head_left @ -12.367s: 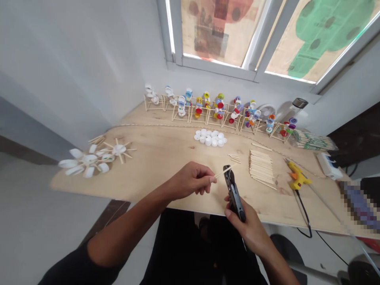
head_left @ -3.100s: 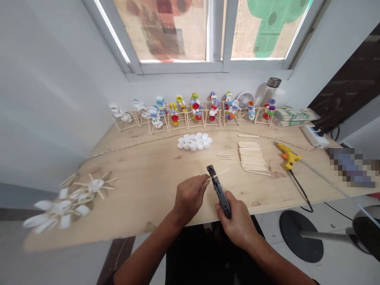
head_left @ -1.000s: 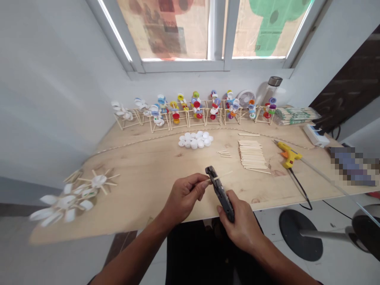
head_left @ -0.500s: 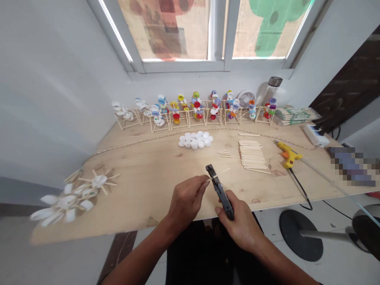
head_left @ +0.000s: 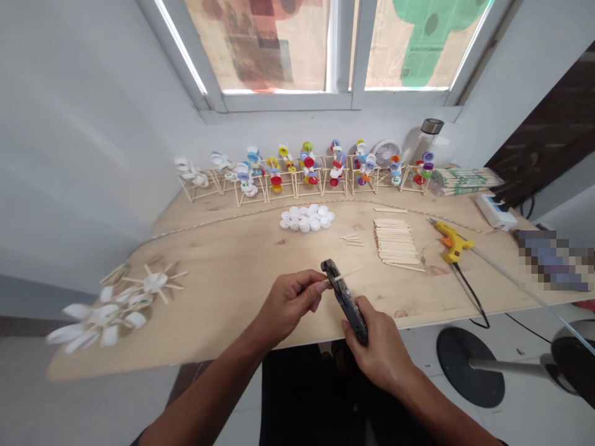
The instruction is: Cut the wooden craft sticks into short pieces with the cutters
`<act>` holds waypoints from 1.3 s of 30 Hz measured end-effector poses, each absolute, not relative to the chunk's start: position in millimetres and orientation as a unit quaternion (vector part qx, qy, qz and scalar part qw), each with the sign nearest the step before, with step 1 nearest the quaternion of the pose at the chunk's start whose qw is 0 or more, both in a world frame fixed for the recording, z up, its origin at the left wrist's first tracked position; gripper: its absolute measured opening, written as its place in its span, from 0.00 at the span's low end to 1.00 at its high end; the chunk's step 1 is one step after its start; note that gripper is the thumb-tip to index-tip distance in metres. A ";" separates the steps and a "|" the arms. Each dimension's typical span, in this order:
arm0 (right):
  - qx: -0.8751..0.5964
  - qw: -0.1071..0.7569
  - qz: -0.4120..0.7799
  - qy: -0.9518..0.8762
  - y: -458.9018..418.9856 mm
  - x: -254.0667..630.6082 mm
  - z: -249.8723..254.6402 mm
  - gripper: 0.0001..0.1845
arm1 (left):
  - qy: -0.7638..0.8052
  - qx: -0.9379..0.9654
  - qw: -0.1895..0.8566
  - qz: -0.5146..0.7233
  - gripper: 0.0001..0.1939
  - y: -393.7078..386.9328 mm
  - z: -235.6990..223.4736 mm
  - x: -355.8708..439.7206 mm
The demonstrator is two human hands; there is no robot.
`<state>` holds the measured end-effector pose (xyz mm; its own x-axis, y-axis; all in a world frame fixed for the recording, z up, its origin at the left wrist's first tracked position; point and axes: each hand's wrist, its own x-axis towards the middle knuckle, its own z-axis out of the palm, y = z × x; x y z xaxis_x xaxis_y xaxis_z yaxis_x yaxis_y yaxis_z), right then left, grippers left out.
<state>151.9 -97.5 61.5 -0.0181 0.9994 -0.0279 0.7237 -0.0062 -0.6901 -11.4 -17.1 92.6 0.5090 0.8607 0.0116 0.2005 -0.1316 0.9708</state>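
Note:
My left hand (head_left: 290,301) pinches one end of a thin wooden stick (head_left: 349,272). The stick passes through the jaws of dark grey hand shears (head_left: 344,301), its free end pointing to the upper right. Around the shears' handles my right hand (head_left: 379,344) is closed, near the table's front edge. Beyond the hands are a few short cut stick pieces (head_left: 353,240), a neat pile of long sticks (head_left: 395,241) and a cluster of white bottle caps (head_left: 307,218).
Stick frames with coloured cap wheels (head_left: 309,170) line the back. At the left lie white cap-and-stick wheels (head_left: 105,316). To the right are a yellow glue gun (head_left: 452,240), its cord, a power strip (head_left: 495,212) and bagged sticks (head_left: 467,179). A rope (head_left: 223,217) crosses the table (head_left: 209,322).
The left hand's fingers have shifted slightly and its wrist has turned. The shears and stick have moved a little, still together. Everything on the table looks the same.

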 end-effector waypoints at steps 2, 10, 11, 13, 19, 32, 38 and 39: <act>-0.660 0.246 0.277 -0.653 -95.7 151.9 59.6 0.02 | 0.403 0.722 0.459 0.325 0.12 -19.3 88.3 -9.0; -0.664 0.256 0.308 -0.631 -92.7 151.1 59.3 0.03 | 0.398 0.837 0.026 0.375 0.09 -25.9 60.9 -1.2; -0.665 0.257 0.312 -0.628 -92.8 151.5 59.8 0.03 | 0.391 0.840 0.027 0.375 0.09 -25.1 60.5 -1.1; -0.666 0.258 0.321 -0.622 -92.9 152.3 61.0 0.02 | 0.376 0.841 0.067 0.383 0.09 -23.4 62.7 -1.0; -0.658 0.261 0.337 -0.622 -95.1 153.8 64.1 0.05 | 0.384 0.816 0.234 0.363 0.10 -23.1 81.1 -2.7; -0.649 0.259 0.288 -0.654 -98.1 154.6 63.6 0.03 | 0.370 0.709 0.528 0.286 0.14 -15.1 97.2 -10.5; -0.661 0.263 0.314 -0.629 -94.4 153.0 61.0 0.04 | 0.403 0.817 0.182 0.370 0.11 -25.6 77.0 -3.0; -0.659 0.265 0.320 -0.627 -93.9 152.9 61.8 0.04 | 0.400 0.827 0.110 0.380 0.10 -27.0 73.4 -1.8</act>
<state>152.9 -93.9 61.8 0.0089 0.9960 -0.0891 0.6565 -0.0730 -0.7508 -1.8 -27.0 73.4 0.3915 0.7446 0.5406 0.5781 -0.6561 0.4850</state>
